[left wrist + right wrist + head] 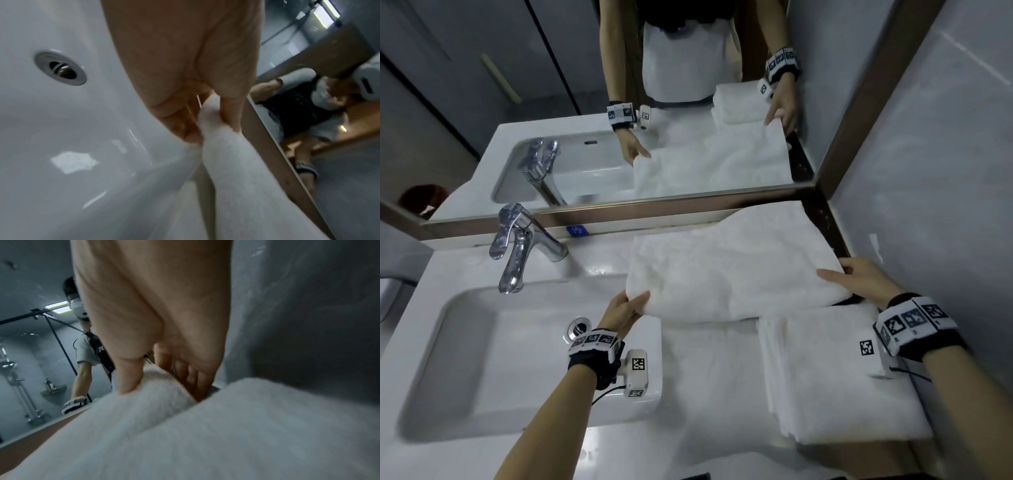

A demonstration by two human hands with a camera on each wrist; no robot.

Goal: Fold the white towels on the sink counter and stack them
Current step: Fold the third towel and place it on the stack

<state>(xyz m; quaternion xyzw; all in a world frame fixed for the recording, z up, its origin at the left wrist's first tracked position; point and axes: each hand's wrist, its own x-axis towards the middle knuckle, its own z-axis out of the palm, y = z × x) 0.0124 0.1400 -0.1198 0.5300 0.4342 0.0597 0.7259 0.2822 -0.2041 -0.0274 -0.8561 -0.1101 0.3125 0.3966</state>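
Note:
A white towel (726, 270) lies partly folded across the counter behind the basin, its far edge against the mirror ledge. My left hand (628, 306) pinches its near left corner, thumb on top; the left wrist view shows the towel (232, 170) squeezed between thumb and fingers of that hand (209, 123). My right hand (849, 277) holds the near right corner, thumb on top and fingers under the fold, as the right wrist view shows the towel (156, 394) in that hand (164, 382). A stack of folded white towels (839, 373) sits at the near right, under my right wrist.
The white basin (448, 349) with its drain (578, 325) lies at left, and a chrome faucet (520, 243) stands behind it. A mirror (619, 102) runs along the back. A grey wall (935, 171) closes the right side next to the towel.

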